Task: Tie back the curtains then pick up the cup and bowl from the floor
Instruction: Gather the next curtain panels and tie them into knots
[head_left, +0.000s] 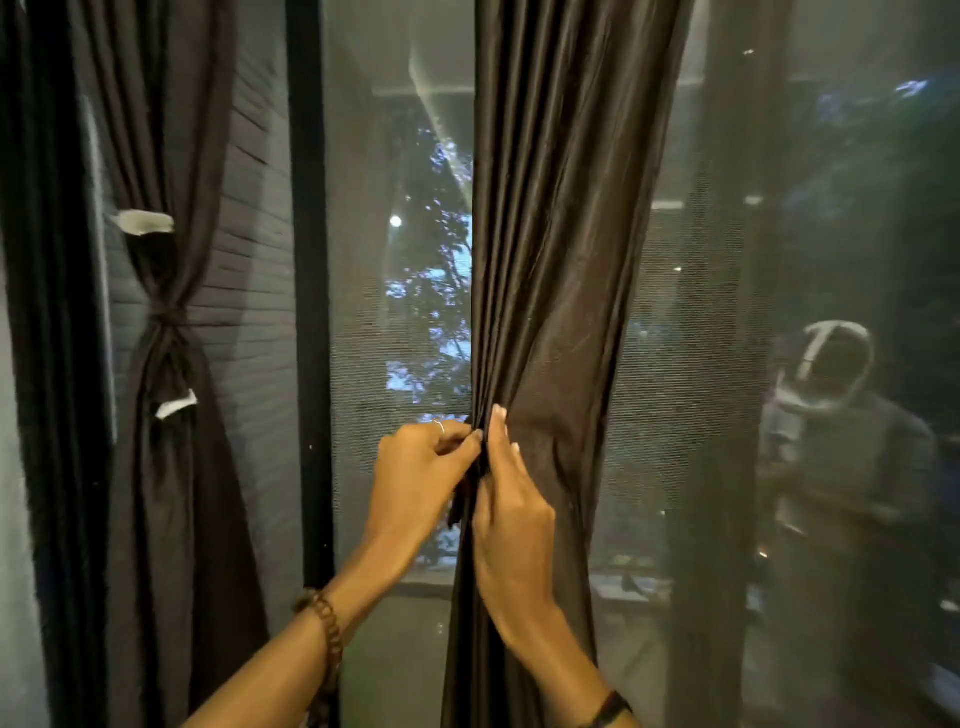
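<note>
1. At the middle of the window, the dark curtain (550, 291) hangs bunched in front of the glass, and I gather its pleats at about waist height where both my hands meet.
2. My left hand (415, 467) pinches the curtain's left edge, fingers curled round the folds; a thin ring shows on one finger.
3. My right hand (511, 519) grips the same bundle just beside it, thumb and fingers wrapped over the pleats, the fingertips pointing up.
4. A dark strip of cloth seems to sit between my two hands; I judge it is the tie, though it is too dark against the fabric to be sure.
5. To do this well, I think I should squeeze all the pleats into one tight bundle before any knot, so no loose fold slips out on the right side.
6. I should keep one hand clamped on the bundle while the other leads the tie round, and cinch it at the height of the first one.
7. To the left, the other curtain (171, 322) is already knotted at its waist, with two pale tabs (143, 222) showing above and below the knot; it serves as my pattern.
8. Behind the fabric the mesh screen (363, 312) and dark window frame (306, 260) stand close, so I should pull gently.
9. Neither cup nor bowl is in view; they come later.
</note>
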